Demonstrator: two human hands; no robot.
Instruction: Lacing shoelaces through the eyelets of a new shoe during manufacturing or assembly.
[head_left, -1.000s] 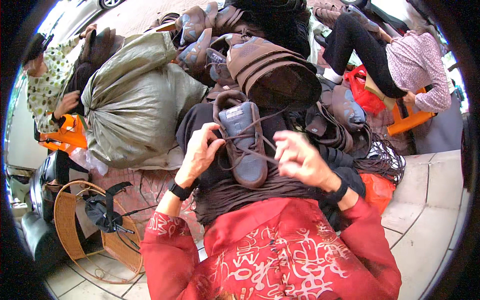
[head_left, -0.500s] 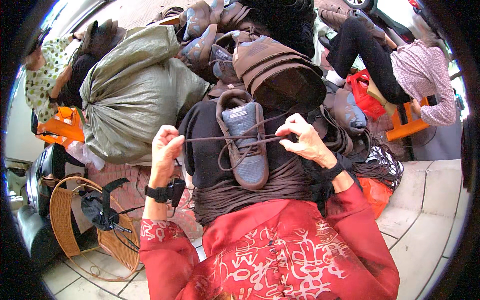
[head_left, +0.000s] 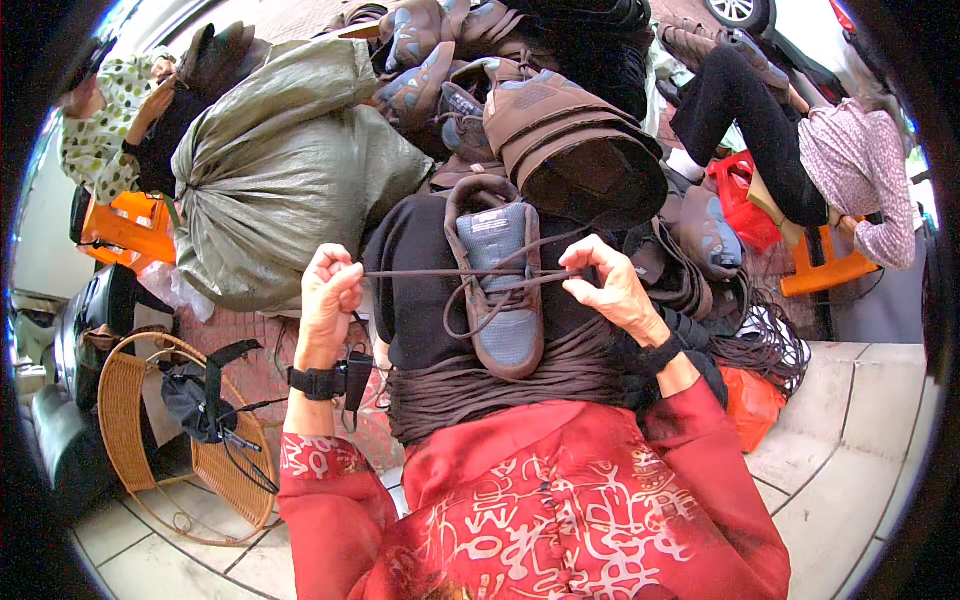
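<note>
A brown and blue-grey shoe upper (head_left: 508,330) lies across my lap, its toe toward me. A brown shoelace (head_left: 420,273) stretches taut over it from side to side, and part of it loops through the eyelets near the middle. My left hand (head_left: 332,292), closed, pinches the lace left of the shoe. To the right of the shoe, my right hand (head_left: 612,285) pinches the lace between thumb and forefinger. A thick bundle of brown laces (head_left: 480,405) rests across my lap, below the shoe.
Nested brown shoe uppers (head_left: 570,125) sit just beyond my knees. A grey-green sack (head_left: 290,190) bulges at left, and a wicker chair (head_left: 235,490) stands lower left. Loose laces (head_left: 765,350) lie over an orange bag (head_left: 750,400). Two other people sit farther off, left and right.
The whole view has shifted slightly. Both my hands keep the lace stretched over the shoe upper, with little visible movement. The person at the left has brought their hands up.
</note>
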